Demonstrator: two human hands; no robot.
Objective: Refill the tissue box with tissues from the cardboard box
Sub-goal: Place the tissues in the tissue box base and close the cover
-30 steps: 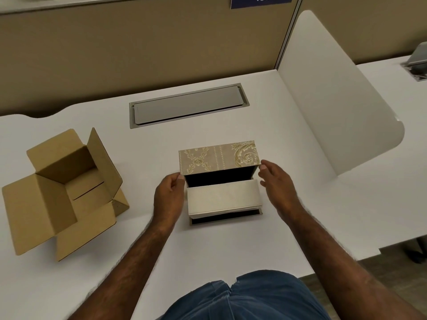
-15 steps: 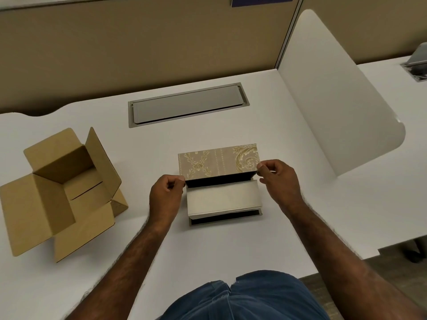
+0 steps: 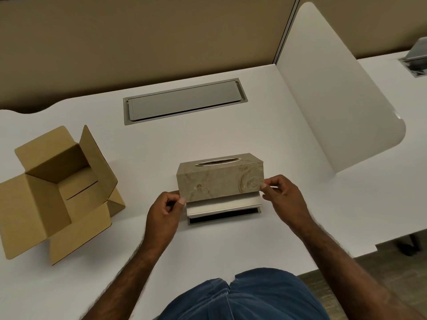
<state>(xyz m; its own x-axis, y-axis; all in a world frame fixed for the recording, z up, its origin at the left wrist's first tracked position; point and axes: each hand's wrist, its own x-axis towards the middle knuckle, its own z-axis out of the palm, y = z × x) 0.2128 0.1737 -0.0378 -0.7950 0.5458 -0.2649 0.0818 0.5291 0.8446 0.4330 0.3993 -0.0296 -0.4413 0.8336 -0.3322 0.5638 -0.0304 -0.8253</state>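
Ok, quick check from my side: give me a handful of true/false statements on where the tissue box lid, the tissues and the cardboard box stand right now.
1. Both hands grip the patterned lid, the left hand at its left end and the right hand at its right end. True.
2. The lid is fully seated on the base. False: its near edge is raised, with the tissue stack showing beneath.
3. The cardboard box sits to the left with its flaps open. True.
4. Tissues can still be seen inside the cardboard box. False: only bare cardboard shows inside.
5. A tissue pokes out of the lid's oval slot. False: the slot looks dark and empty.
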